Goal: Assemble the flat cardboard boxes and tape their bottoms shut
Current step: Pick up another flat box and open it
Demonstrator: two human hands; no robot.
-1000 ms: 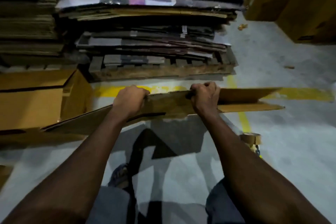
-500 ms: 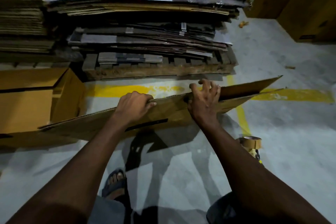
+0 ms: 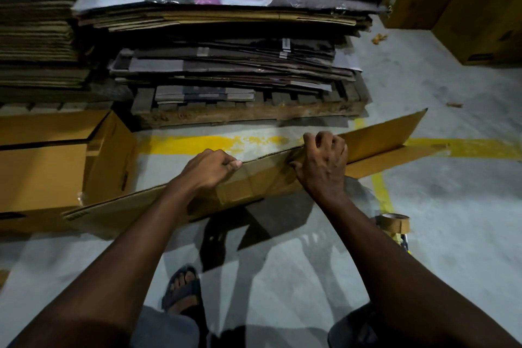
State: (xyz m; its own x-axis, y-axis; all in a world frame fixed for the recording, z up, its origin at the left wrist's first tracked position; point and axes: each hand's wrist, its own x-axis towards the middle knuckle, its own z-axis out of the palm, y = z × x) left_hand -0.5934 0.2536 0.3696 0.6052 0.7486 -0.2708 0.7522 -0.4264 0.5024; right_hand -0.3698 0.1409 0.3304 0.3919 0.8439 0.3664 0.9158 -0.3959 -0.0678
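A long flat brown cardboard box [image 3: 260, 181] stands on edge across the floor in front of me, tilted up toward the right, with its right end flaps [image 3: 389, 138] spread apart. My left hand [image 3: 210, 168] grips its top edge near the middle, fingers curled over the rim. A little to the right, my right hand [image 3: 324, 161] grips the same top edge with fingers hooked over it. A roll of brown tape [image 3: 395, 223] lies on the floor by my right forearm.
An assembled brown box [image 3: 56, 167] lies at the left. Behind stands a wooden pallet [image 3: 248, 113] stacked with flat cartons [image 3: 226, 17]. More boxes [image 3: 466, 3] stand at the back right. Yellow lines [image 3: 209, 143] mark the grey floor. My sandalled foot [image 3: 182, 288] is below.
The box has tipped up more at its right end and its flaps have spread wider. Both hands shifted slightly right along the top edge while keeping their grip.
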